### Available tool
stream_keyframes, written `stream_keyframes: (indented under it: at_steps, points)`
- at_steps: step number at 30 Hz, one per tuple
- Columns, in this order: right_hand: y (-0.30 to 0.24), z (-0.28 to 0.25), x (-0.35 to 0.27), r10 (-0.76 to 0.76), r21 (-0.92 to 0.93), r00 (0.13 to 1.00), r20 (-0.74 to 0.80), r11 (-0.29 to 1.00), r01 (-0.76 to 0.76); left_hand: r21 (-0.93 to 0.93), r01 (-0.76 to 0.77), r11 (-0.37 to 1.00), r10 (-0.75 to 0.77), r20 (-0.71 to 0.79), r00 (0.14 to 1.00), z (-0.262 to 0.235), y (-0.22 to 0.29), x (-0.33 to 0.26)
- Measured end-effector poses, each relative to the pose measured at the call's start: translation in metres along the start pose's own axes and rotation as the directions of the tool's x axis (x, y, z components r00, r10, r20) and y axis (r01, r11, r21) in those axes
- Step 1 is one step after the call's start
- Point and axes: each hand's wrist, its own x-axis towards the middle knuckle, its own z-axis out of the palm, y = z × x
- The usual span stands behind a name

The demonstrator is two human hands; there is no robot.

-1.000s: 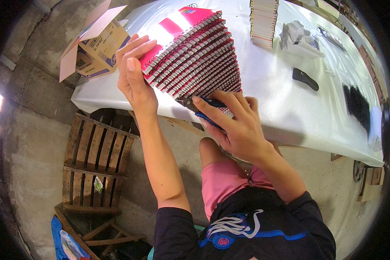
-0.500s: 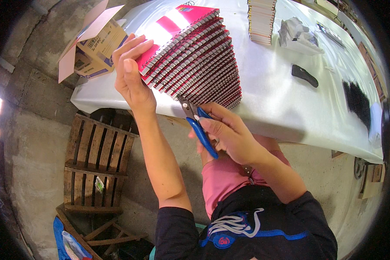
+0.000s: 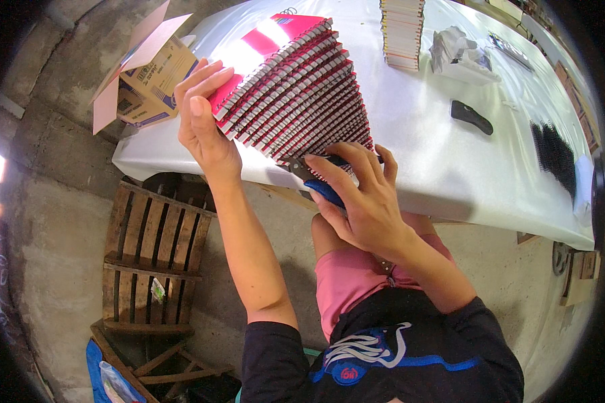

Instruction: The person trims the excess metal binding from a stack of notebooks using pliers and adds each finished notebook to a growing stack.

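Note:
A tall stack of spiral notebooks (image 3: 306, 97) with red covers stands on the white-covered table, its coil-bound edges facing me. My left hand (image 3: 207, 127) rests against the stack's upper left corner, fingers stretched out and thumb near the top notebook's edge. Wrapped round a pair of blue-handled wire cutters (image 3: 324, 191), my right hand (image 3: 370, 195) is at the stack's lower front. The cutters' dark jaws point left and meet the coil ends near the lower left corner. Whether a wire lies between the jaws is too small to tell.
An open cardboard box (image 3: 156, 84) is at the left. Toward the back stand another notebook stack (image 3: 402, 33) and a white plastic-wrapped bundle (image 3: 460, 57). A black object (image 3: 472, 117) and a pile of black coils (image 3: 553, 158) lie at right. A wooden slatted chair (image 3: 154, 258) is below left.
My right hand has turned over the cutters, its fingers now reaching across the upper handle. The cutters have swung flatter, from steeply slanted. My left hand stays against the stack.

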Motion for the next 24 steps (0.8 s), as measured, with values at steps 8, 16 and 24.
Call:
stream_keyframes:
  at_steps: [8, 16, 24]
  points:
    - [0.003, 0.011, -0.005, 0.005, 0.099, 0.998, 0.068, 0.995, -0.012, 0.037, -0.002, 0.999, 0.001, 0.007, 1.000, -0.002, -0.001, 0.002]
    - [0.003, 0.010, -0.004, -0.011, -0.059, 0.999, -0.045, 0.998, 0.008, 0.000, -0.002, 1.000, 0.002, 0.001, 1.000, -0.001, 0.000, 0.001]
    - [0.013, 0.004, -0.003, -0.029, -0.038, 0.998, -0.050, 0.999, 0.027, 0.010, -0.004, 1.000, 0.004, -0.002, 1.000, 0.000, 0.000, 0.002]
